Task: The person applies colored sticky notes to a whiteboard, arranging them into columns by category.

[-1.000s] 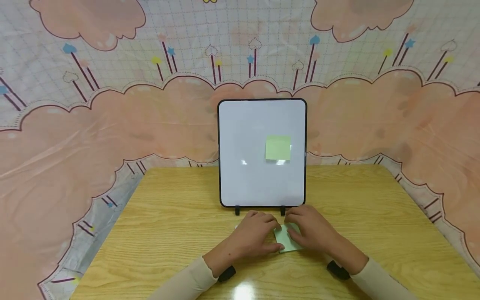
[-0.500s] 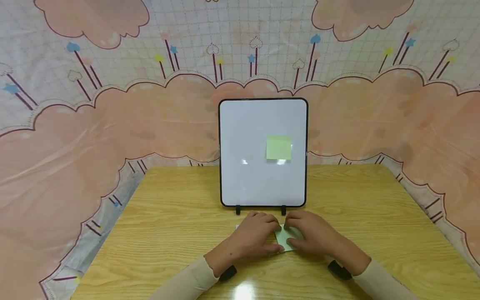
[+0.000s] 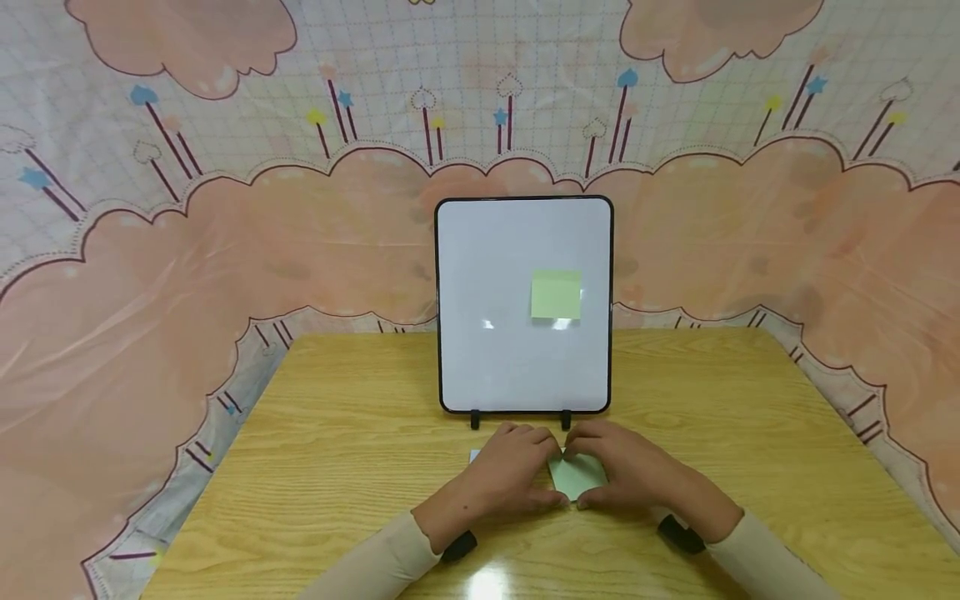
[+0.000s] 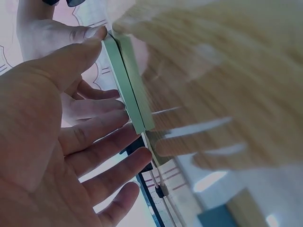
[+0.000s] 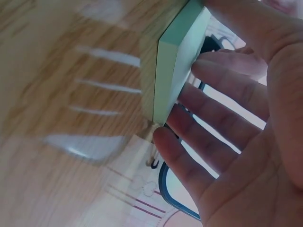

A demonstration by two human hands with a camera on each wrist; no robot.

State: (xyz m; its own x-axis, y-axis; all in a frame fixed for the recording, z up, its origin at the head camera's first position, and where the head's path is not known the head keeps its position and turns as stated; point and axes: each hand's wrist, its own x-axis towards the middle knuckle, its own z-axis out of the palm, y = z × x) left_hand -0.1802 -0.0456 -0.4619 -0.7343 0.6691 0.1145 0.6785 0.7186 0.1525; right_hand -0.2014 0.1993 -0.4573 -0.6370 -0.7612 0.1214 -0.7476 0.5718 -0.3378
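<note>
A thick pad of light green sticky notes (image 3: 576, 477) lies on the table between my hands. My left hand (image 3: 510, 471) holds the pad at its left end, thumb at the near corner and index finger at the far corner. From the other side my right hand (image 3: 637, 467) reaches over the pad, with thumb and index fingertips close to the left hand's fingertips. In the left wrist view the pad's (image 4: 125, 80) side lies along the thumb and fingertips. The right wrist view has the pad (image 5: 166, 78) beside the spread right fingers.
Behind the hands a whiteboard (image 3: 495, 358) stands on small black feet, with one green sticky note (image 3: 556, 294) on it. A pale flat edge (image 3: 474, 455) pokes out past the left hand. A printed curtain surrounds the wooden table (image 3: 345, 417).
My right hand's thumb and index finger have slid left across the pad, close to the left fingertips. The left hand holds nearly the same place.
</note>
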